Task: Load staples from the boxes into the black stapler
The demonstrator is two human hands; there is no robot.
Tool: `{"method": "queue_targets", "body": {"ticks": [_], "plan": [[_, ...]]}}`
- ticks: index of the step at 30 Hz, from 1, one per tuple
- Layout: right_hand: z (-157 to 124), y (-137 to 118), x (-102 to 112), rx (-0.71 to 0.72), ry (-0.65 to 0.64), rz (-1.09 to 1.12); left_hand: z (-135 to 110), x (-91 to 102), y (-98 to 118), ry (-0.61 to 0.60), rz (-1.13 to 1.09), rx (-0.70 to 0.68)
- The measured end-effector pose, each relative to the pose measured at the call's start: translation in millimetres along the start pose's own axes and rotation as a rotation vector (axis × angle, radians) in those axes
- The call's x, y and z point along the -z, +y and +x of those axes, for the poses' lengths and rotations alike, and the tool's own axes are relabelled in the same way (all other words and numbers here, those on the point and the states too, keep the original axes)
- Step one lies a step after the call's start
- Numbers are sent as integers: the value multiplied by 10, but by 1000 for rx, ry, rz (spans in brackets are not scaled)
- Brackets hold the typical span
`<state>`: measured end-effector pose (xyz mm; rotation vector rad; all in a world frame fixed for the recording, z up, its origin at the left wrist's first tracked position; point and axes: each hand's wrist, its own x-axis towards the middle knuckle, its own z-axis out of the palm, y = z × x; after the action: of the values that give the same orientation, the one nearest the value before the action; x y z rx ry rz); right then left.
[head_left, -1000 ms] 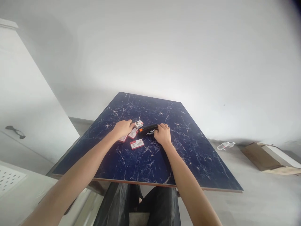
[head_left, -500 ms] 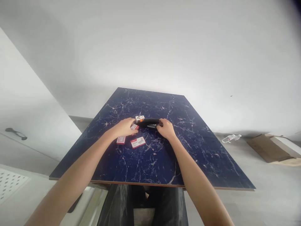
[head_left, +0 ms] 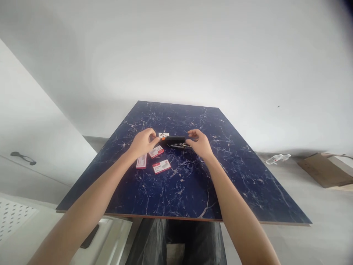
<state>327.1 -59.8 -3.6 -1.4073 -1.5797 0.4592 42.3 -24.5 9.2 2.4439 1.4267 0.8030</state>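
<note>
A black stapler point(head_left: 176, 139) with an orange tip lies crosswise near the middle of the table, its thin metallic part showing below the black body. My left hand point(head_left: 143, 142) is closed at the orange end, thumb and forefinger pinching there. At the opposite end, my right hand point(head_left: 202, 144) has its thumb against the stapler and its fingers curled above. Just behind the orange tip is a small white box point(head_left: 163, 135), partly covered. Three red-and-white boxes lie close by: one box point(head_left: 156, 151) below my left hand, another box point(head_left: 141, 161) further left, and a third box point(head_left: 162, 166) nearer me.
The dark blue marbled table point(head_left: 182, 191) has its far edge near a pale wall. On the floor to the right are a clear plastic bottle point(head_left: 278, 158) and an open cardboard box point(head_left: 327, 170). A white cabinet door with a dark handle point(head_left: 23, 158) stands at left.
My left hand has shifted up and left, uncovering the red-and-white box beneath it. My right hand has moved slightly right and up, with its fingers lifted. The view has shifted slightly.
</note>
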Motion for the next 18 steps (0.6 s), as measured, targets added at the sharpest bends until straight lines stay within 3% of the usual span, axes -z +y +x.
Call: {"method": "queue_targets", "body": {"ticks": [2, 4, 6, 9, 12, 14, 16, 18], "plan": [[-57, -169, 22, 58, -65, 77, 0, -47, -3, -25, -16, -48], [-157, -343, -28, 117, -333, 128, -14, -94, 7, -57, -13, -87], [-268, -476, -130, 175, -573, 100, -31, -122, 37, -19, -2, -83], [-373, -540, -279, 232, -728, -7, -53, -119, 93, 88, 13, -42], [-356, -466, -311, 199, -722, -6, -77, -93, 134, 219, 56, 19], [-309, -381, -267, 152, -624, 62, -93, -86, 162, 296, 30, 21], [-275, -302, -204, 88, -478, 142, -108, -98, 203, 307, -82, -21], [-273, -252, -152, 33, -361, 209, -126, -131, 262, 240, -267, -52]]}}
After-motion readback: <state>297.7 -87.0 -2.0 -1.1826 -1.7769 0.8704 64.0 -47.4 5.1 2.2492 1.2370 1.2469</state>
